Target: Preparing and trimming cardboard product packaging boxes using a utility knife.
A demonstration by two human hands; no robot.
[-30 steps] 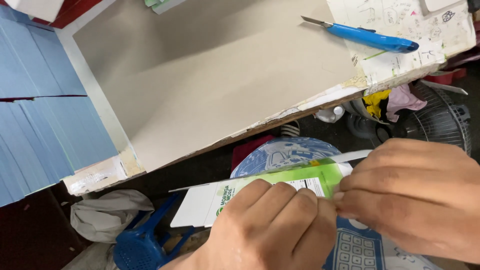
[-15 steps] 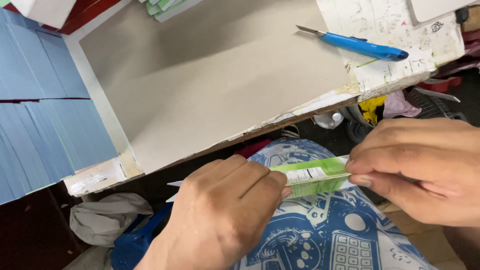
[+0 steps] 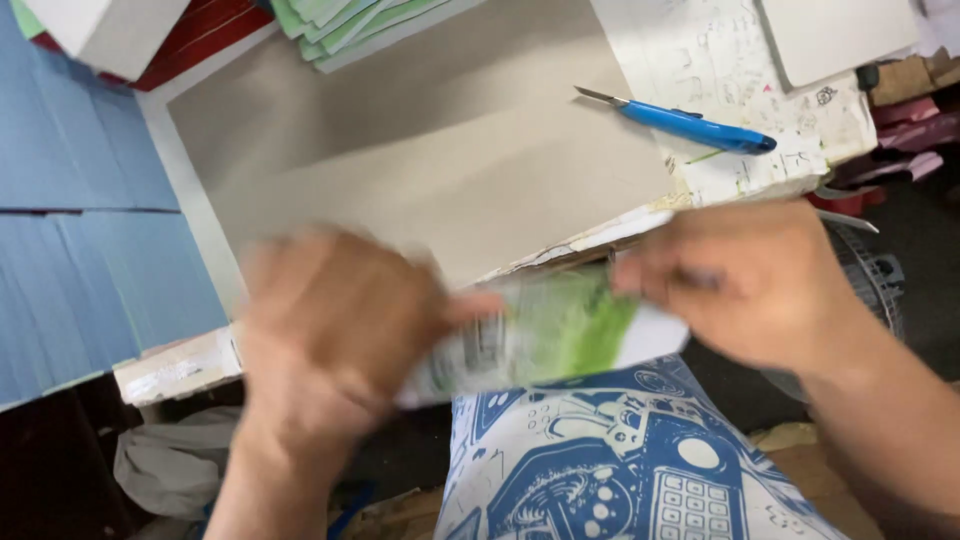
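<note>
Far left: blue sheets [image 3: 70, 240] are laid in overlapping rows, flat, beside a large grey board [image 3: 420, 170] that covers most of the counter [image 3: 175, 365]. A stack of green-edged flat cartons [image 3: 350, 20] is seen at the top edge, resting on the far end of the board.

Left hand [image 3: 335, 335]: blurred by motion, held below the counter's front edge. It is closed around the left end of a green-and-white flat carton [image 3: 545, 335], fingers wrapped over it; the exact finger placement cannot be told through the blur.

The carton is held in the air between the two hands, lying roughly level, just in front of the counter edge and above blue-and-white printed cloth [image 3: 620, 460] over the person's lap. It is not touching the counter as far as can be seen.

Right hand [image 3: 755, 285]: also blurred, pinched on the carton's right end, thumb side toward the carton.

Upper right: a blue utility knife [image 3: 680, 122] is lying on the counter, blade out and pointing left, partly on a scribbled white sheet [image 3: 700, 60]. It is well apart from both hands. A plain white card [image 3: 835, 35] is lying on the same sheet at the top right corner.
</note>
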